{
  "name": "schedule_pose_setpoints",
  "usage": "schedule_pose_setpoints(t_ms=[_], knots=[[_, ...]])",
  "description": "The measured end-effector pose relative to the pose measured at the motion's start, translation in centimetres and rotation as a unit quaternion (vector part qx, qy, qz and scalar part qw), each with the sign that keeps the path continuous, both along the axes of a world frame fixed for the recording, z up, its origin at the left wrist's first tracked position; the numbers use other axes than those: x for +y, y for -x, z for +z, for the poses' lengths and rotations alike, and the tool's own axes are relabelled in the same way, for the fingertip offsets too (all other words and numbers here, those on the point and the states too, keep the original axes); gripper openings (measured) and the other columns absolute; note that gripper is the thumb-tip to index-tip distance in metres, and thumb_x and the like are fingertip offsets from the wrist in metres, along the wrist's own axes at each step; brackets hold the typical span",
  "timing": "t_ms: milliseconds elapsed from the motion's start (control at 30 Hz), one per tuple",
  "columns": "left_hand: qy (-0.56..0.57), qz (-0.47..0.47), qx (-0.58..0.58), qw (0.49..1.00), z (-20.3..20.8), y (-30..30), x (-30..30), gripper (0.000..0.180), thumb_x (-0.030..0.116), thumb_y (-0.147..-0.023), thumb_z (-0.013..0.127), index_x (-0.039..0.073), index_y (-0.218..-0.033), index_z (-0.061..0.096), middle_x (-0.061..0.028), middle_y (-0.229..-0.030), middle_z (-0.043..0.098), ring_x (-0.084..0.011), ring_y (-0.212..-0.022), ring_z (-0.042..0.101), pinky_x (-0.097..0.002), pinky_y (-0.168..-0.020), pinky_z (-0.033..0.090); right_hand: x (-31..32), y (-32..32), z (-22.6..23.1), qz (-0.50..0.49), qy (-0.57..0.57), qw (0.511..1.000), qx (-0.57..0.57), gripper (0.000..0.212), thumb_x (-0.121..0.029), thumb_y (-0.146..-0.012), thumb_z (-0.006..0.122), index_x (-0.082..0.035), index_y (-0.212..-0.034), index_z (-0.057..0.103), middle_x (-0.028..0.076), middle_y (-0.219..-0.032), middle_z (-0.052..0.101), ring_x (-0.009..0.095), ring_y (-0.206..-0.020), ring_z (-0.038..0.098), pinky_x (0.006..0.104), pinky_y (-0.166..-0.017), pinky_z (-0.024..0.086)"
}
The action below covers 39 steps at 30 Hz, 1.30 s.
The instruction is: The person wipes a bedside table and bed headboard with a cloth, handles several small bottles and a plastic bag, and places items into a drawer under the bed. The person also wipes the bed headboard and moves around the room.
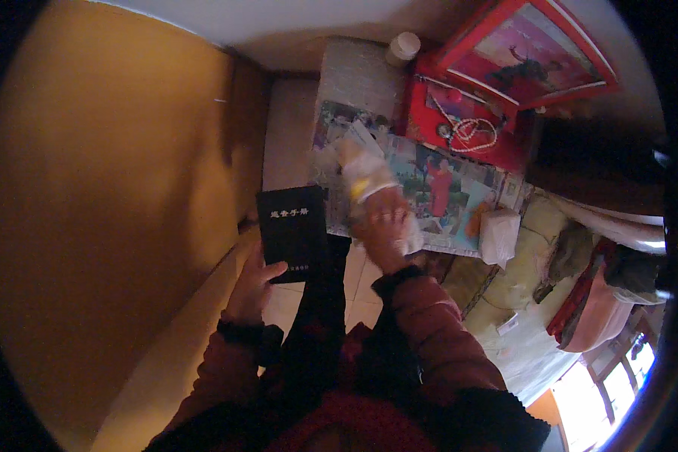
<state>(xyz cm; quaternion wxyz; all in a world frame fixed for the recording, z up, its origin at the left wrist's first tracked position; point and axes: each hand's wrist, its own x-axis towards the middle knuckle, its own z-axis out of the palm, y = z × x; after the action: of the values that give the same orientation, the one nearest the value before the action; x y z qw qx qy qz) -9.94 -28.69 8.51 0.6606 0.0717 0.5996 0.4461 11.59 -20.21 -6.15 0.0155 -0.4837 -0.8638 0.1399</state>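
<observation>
Photo-covered tabletop [360,77]; black book [294,239], pale lettering [289,214], in left fingers [273,270].

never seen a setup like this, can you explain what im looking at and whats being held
There is no machine here, just a person's two bare hands. The one picture comes from a wide fisheye camera worn on the head, looking down, so straight edges bend near the rim. The left hand holds a black book. The right hand is on a whitish thing, too blurred to identify. On the table are a white jar, a white packet and an open red box with beads.
</observation>
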Motion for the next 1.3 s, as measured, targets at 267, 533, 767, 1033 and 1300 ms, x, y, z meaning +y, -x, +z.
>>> schedule_pose_setpoints(t_ms=[267,533,767,1033,1300], knots=[[-0.075,0.134,-0.059,0.986,-0.7,3.7,2.9,0.057,0.01,-0.083,0.063,0.004,-0.134,0.037,-0.0073,-0.126,0.05,-0.0204,-0.116,0.048,-0.0336,-0.101,0.036,8.4,8.3,0.4,0.016,-0.015,0.994,0.105,0.051,-0.009,-0.075,0.057,-0.007,-0.125,0.047,0.018,-0.133,0.04,0.036,-0.124,0.037,0.0473,-0.099,0.033],[-0.155,-0.008,-0.083,0.984,-5.8,3.3,15.0,0.051,0.013,-0.087,0.057,0.007,-0.134,0.038,-0.0057,-0.123,0.052,-0.0198,-0.112,0.051,-0.0345,-0.096,0.042,0.5,-0.8,2.2,0.12,0.096,0.986,0.06,0.053,-0.007,-0.068,0.062,-0.005,-0.12,0.051,0.014,-0.131,0.043,0.038,-0.111,0.044,0.0483,-0.092,0.037],[-0.186,0.067,-0.052,0.979,-8.5,3.2,16.3,0.049,0.013,-0.087,0.058,0.008,-0.132,0.04,-0.0072,-0.123,0.052,-0.0212,-0.112,0.052,-0.039,-0.095,0.042,1.1,-4.1,3.8,-0.072,0.049,0.98,0.178,0.057,0.002,-0.065,0.061,-0.004,-0.12,0.051,0.018,-0.125,0.046,0.039,-0.107,0.043,0.0487,-0.09,0.038],[-0.131,0.107,0.026,0.985,-5.1,5.3,13.4,0.051,0.01,-0.087,0.057,0.007,-0.134,0.037,-0.0068,-0.125,0.052,-0.0206,-0.114,0.051,-0.0364,-0.096,0.043,6.8,4.4,2.6,0.097,0.016,0.989,0.11,0.046,-0.005,-0.071,0.057,-0.007,-0.117,0.052,0.014,-0.131,0.042,0.034,-0.118,0.04,0.044,-0.092,0.038],[-0.12,0.019,-0.063,0.991,-8.6,2.1,16.8,0.054,0.011,-0.088,0.058,0.01,-0.136,0.035,-0.0061,-0.125,0.052,-0.0231,-0.116,0.049,-0.0445,-0.097,0.04,-1.3,-7.9,4.7,0.027,0.206,0.968,0.144,0.05,0.003,-0.067,0.06,-0.006,-0.115,0.054,0.016,-0.126,0.047,0.038,-0.115,0.041,0.047,-0.092,0.038]])
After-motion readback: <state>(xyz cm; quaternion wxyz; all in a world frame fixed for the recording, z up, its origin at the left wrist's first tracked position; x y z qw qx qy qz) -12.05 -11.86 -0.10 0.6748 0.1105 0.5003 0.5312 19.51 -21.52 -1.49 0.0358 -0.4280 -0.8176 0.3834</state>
